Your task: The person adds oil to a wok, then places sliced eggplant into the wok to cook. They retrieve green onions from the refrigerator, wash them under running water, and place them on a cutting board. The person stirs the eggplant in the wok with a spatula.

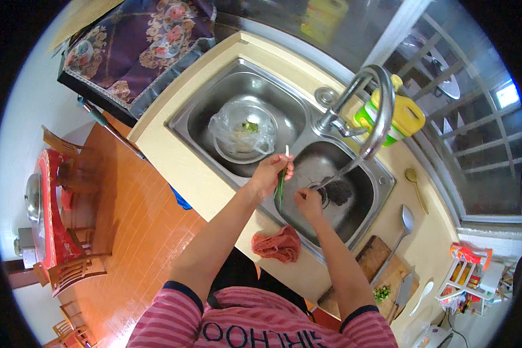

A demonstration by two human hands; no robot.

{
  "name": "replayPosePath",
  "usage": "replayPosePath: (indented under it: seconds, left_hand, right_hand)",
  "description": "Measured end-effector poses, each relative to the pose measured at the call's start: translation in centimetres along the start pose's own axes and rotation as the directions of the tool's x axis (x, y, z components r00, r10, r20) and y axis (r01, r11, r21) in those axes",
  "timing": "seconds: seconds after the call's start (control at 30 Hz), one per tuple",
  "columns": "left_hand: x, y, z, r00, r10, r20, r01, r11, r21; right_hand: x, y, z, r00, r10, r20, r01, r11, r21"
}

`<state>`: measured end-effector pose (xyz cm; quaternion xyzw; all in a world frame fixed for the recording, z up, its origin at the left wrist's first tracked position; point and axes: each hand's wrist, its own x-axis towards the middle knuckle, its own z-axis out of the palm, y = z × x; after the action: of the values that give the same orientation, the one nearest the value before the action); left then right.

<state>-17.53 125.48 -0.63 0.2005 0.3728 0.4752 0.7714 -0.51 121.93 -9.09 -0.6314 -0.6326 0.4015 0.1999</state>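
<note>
My left hand (pixel 272 174) grips a scallion (pixel 280 187), its white end up past my fingers and its green leaves hanging over the near edge of the right sink basin (pixel 296 226). Over that basin, my right hand (pixel 309 202) has its fingers curled inward; whether anything is in them is hidden. Water runs from the curved chrome faucet (pixel 383 117) and falls beside my right fingers at the drain. In the left basin (pixel 200 100) stands a metal bowl (pixel 230 155) with a clear plastic bag (pixel 226 126) and some green trimmings (pixel 250 126) in it.
A red cloth (pixel 277 244) lies on the counter's front edge. To the right are a wooden cutting board (pixel 369 256) with chopped greens (pixel 381 293), a cleaver (pixel 403 289) and a metal spatula (pixel 404 222). Yellow detergent jugs (pixel 406 115) stand behind the faucet.
</note>
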Motion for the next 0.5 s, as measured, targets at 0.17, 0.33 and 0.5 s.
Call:
replayPosePath:
  seconds: [0.17, 0.33, 0.5]
  left_hand:
    - [-1.3, 0.2, -3.5, 0.938, 0.191, -0.288, -0.253, 0.948, -0.194]
    - [-3.6, 1.1, -3.8, 0.906, 0.180, -0.383, -0.302, 0.908, -0.290]
    - [-3.5, 2.8, -4.5, 0.913, 0.016, -0.408, -0.147, 0.945, -0.293]
  right_hand:
    - [3.3, -11.5, -0.4, 0.833, -0.233, -0.502, 0.426, 0.849, 0.313]
    - [7.3, -19.9, -0.2, 0.695, -0.302, -0.652, 0.601, 0.743, 0.296]
    - [13.6, -15.8, 3.1, 0.833, -0.542, -0.110, 0.487, 0.813, -0.321]
